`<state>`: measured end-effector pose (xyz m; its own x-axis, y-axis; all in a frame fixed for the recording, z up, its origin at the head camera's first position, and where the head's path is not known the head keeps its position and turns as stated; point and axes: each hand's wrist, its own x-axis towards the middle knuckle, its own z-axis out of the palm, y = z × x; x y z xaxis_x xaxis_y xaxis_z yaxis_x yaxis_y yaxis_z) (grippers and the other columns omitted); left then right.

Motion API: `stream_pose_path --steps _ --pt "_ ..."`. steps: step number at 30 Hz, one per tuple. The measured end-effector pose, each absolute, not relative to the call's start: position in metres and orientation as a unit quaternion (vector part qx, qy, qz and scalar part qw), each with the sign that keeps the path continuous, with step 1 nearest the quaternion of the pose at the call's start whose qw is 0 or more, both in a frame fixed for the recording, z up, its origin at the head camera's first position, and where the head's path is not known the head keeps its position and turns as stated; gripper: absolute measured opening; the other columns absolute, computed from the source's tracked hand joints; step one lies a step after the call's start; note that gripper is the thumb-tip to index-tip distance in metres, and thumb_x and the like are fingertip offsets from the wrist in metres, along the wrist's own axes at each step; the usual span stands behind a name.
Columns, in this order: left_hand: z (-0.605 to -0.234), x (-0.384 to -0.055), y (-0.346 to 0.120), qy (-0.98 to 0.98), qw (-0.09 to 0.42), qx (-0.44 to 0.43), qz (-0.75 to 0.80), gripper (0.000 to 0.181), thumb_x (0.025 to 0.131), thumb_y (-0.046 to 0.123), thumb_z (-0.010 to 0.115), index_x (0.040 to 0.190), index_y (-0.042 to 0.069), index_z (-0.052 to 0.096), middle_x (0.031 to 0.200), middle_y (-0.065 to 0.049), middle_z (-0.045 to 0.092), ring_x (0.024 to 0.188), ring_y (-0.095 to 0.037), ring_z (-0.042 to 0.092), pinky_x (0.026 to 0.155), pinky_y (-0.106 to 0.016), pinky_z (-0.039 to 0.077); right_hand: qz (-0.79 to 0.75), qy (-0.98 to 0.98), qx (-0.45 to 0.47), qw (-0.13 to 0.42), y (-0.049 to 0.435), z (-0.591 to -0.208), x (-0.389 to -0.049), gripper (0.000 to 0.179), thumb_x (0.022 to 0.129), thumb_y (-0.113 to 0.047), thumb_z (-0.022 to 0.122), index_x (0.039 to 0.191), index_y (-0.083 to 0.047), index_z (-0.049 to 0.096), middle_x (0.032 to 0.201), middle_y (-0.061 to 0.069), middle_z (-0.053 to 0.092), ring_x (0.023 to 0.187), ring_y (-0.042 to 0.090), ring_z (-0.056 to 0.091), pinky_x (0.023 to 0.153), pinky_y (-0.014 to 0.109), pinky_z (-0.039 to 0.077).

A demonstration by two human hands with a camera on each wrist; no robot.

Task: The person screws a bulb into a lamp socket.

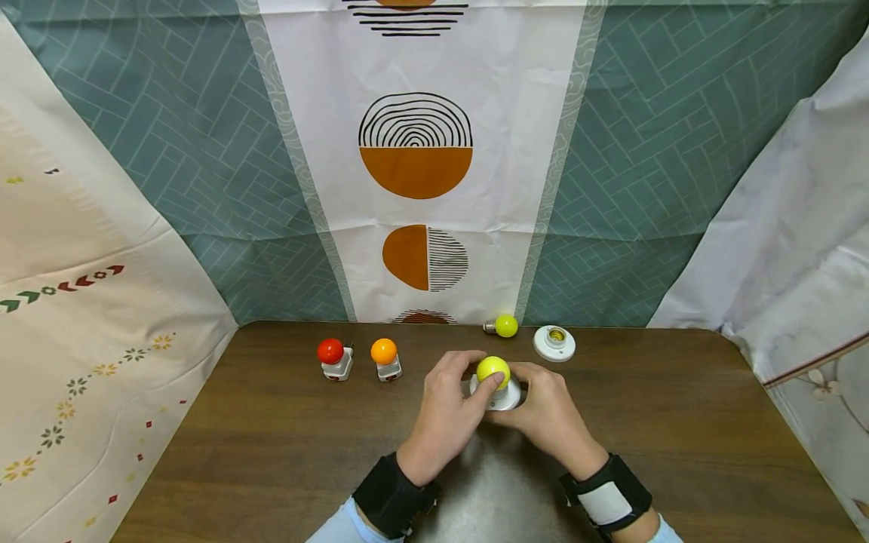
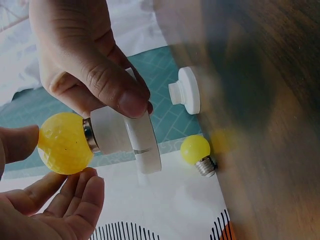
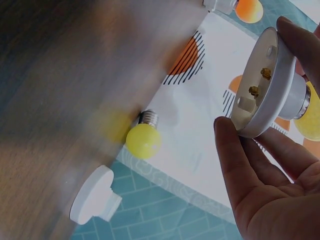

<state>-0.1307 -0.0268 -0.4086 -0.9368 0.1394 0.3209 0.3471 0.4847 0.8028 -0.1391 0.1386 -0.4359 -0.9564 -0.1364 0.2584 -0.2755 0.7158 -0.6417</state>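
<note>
My left hand (image 1: 444, 415) pinches a yellow light bulb (image 1: 490, 369) between thumb and fingers. A round white lamp holder (image 2: 145, 145) is gripped at its rim by my right hand (image 1: 548, 415). The bulb's metal base sits at the holder's mouth, with a band of metal (image 2: 90, 135) showing between globe and collar. How deep the screw part sits is hidden. Brass terminals (image 3: 266, 74) are visible on the holder's underside in the right wrist view. Both hands are above the table, and the holder is lifted off it.
On the wooden table (image 1: 305, 452), a second yellow bulb (image 1: 506, 326) lies on its side at the back edge. An unfilled white lamp holder (image 1: 554, 344) stands right of it. To the left are a red bulb (image 1: 330, 351) and an orange bulb (image 1: 383, 351) in white plug sockets.
</note>
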Motion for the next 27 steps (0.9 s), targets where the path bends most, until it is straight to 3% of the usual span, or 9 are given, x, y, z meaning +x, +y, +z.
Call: stream_pose_path --steps 9,17,27 --pt "-0.4078 -0.1308 -0.0273 -0.859 0.098 -0.146 -0.48 0.032 0.089 0.034 0.063 0.116 0.018 0.061 0.111 0.005 0.059 0.099 -0.009 0.057 0.085 -0.027 0.05 0.359 -0.921 0.115 0.097 0.1373 -0.4356 -0.1398 0.066 0.053 -0.038 0.089 0.111 -0.016 0.067 0.107 -0.005 0.066 0.095 0.009 0.062 0.078 0.029 0.053" --pt "-0.4047 -0.1324 -0.0267 -0.855 0.1 -0.167 -0.481 0.031 0.09 0.028 0.062 0.119 0.018 0.059 0.113 0.004 0.059 0.1 -0.009 0.057 0.087 -0.034 0.051 0.358 -0.921 0.116 0.105 0.1378 -0.4342 -0.1406 0.065 0.053 -0.036 0.089 0.11 -0.016 0.067 0.105 -0.006 0.066 0.093 0.008 0.062 0.077 0.028 0.053" --pt "-0.404 -0.1312 -0.0277 -0.855 0.087 -0.181 -0.479 0.03 0.092 0.025 0.059 0.121 0.016 0.058 0.115 0.004 0.058 0.105 -0.009 0.057 0.09 -0.031 0.05 0.361 -0.92 0.113 0.099 0.1369 -0.4353 -0.1389 0.061 0.054 -0.036 0.089 0.108 -0.017 0.067 0.103 -0.007 0.066 0.093 0.007 0.062 0.077 0.029 0.053"
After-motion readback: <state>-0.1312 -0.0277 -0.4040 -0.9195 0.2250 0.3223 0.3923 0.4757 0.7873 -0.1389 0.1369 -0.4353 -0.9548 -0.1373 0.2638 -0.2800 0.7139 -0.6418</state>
